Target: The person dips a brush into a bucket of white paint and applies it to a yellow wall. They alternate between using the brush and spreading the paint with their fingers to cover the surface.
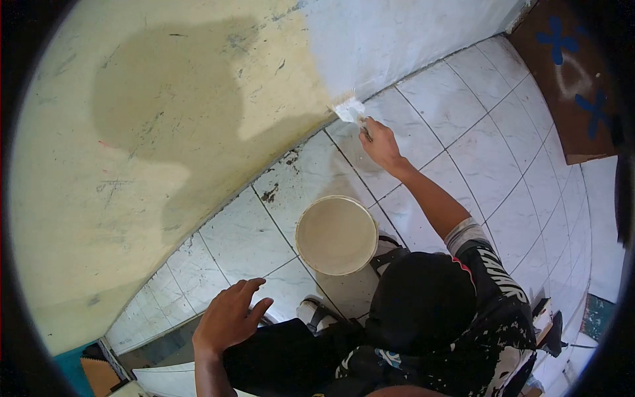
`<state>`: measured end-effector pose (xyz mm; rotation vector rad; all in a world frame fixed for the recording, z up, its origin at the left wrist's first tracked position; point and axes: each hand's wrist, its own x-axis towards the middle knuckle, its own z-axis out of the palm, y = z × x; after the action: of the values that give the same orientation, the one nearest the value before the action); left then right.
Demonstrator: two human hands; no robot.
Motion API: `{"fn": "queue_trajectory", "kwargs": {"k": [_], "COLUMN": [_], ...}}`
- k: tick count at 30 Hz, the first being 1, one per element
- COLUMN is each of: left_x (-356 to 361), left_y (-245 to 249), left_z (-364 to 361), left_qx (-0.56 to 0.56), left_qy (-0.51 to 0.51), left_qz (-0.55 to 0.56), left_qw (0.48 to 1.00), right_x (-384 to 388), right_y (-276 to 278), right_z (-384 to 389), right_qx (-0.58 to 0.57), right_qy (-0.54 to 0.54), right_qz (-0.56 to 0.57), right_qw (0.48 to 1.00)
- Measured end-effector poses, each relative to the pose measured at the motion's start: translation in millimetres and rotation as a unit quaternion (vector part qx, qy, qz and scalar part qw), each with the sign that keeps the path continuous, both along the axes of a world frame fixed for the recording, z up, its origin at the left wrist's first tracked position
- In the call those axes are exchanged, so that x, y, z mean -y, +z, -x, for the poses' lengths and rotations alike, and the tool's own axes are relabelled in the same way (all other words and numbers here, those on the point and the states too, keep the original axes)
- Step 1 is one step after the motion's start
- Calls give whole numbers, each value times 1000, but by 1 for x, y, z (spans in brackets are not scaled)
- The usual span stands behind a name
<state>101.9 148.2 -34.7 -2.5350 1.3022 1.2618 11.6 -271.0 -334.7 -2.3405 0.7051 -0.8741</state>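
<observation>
My right hand (380, 144) is stretched out to the wall's foot, its fingers closed round the handle of a paintbrush (349, 109). White paint covers the brush head, which touches the wall right above the floor joint, where the yellow part (284, 73) meets the whitish painted part (370, 40). A round bucket (337, 235) holding pale, milky liquid stands on the tiles between my two arms. My left hand (228, 314) holds nothing, with fingers and thumb apart, over my dark-clothed knee (278, 357).
White marbled tiles (436, 99) cover the floor, with dark crumbs (270, 193) near the wall. A brown panel with blue marks (562, 73) is at the upper right. My sandalled foot (317, 314) is just below the bucket. A brown jagged-edged piece (99, 377) lies at the lower left.
</observation>
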Motion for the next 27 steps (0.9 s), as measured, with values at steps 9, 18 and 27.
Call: {"fn": "queue_trajectory", "kwargs": {"k": [9,18,27], "left_x": [0,2,3], "left_y": [2,-1,0], "left_z": [1,-2,-2], "left_qx": [2,4,-15], "left_qy": [17,12,31], "left_qz": [-3,-6,-1], "left_qw": [1000,1000,999], "right_x": [10,18,24], "right_y": [-20,-17,27], "right_z": [4,-12,-17], "right_qx": [-154,-178,-100], "right_qy": [-12,0,6], "right_qz": [-101,-76,-87], "right_qw": [983,981,991]}}
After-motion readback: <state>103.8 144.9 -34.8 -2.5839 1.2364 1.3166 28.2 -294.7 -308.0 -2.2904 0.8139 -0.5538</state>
